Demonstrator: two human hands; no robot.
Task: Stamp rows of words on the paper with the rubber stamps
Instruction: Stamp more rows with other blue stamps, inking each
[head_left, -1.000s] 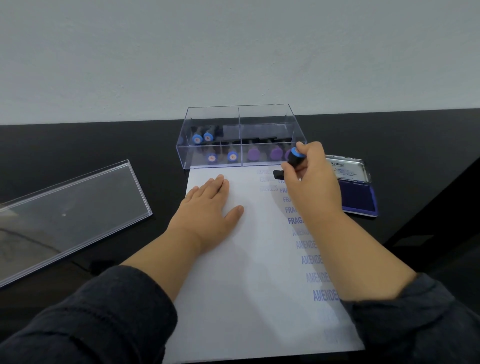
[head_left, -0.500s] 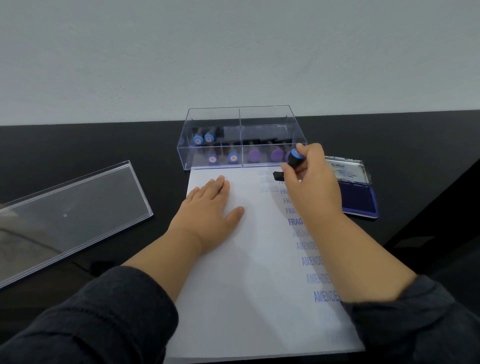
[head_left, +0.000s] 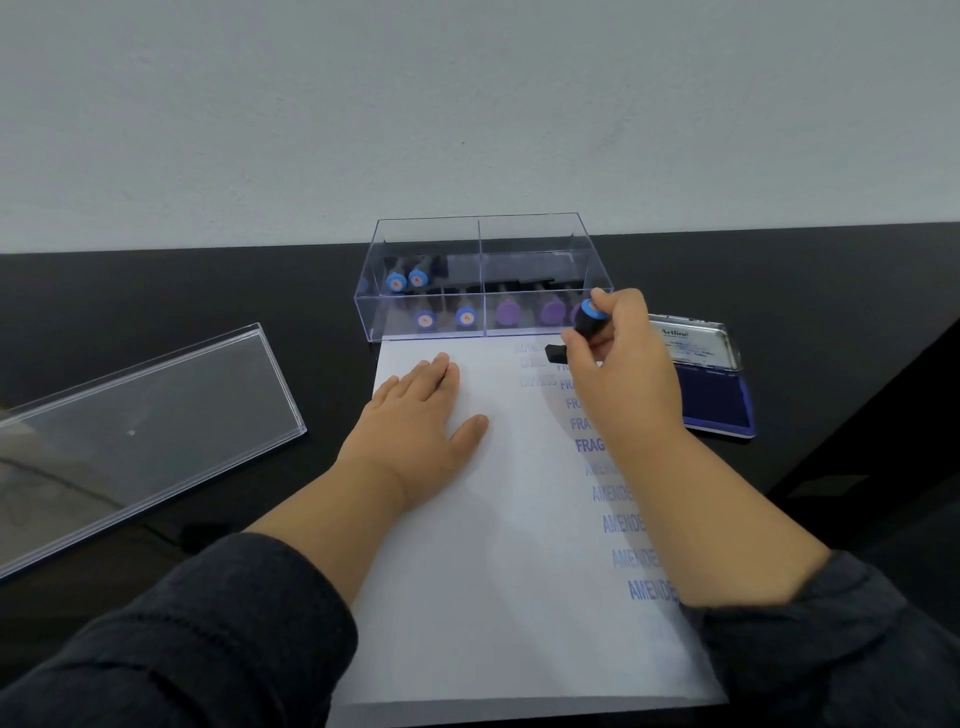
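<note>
The left hand (head_left: 415, 415) lay flat, fingers straight, on the white paper sheet (head_left: 483, 561) at frame centre, probably to pin it. The right hand (head_left: 621, 374) gripped 1 black, blue-capped rubber stamp (head_left: 584, 327), seemingly pressed on the sheet's top edge, extending the printed column.

Pretty even, soft light, no harsh glare. Faint shadow on the paper (head_left: 498, 545) under the right hand (head_left: 621, 384). Slight reflections on the clear lid (head_left: 140, 431) left of the hands; wide-angle bend twd edges, pic a bit soft.

Head cam, looks fwd/down, close over paper (head_left: 498, 545) on desk.
</note>
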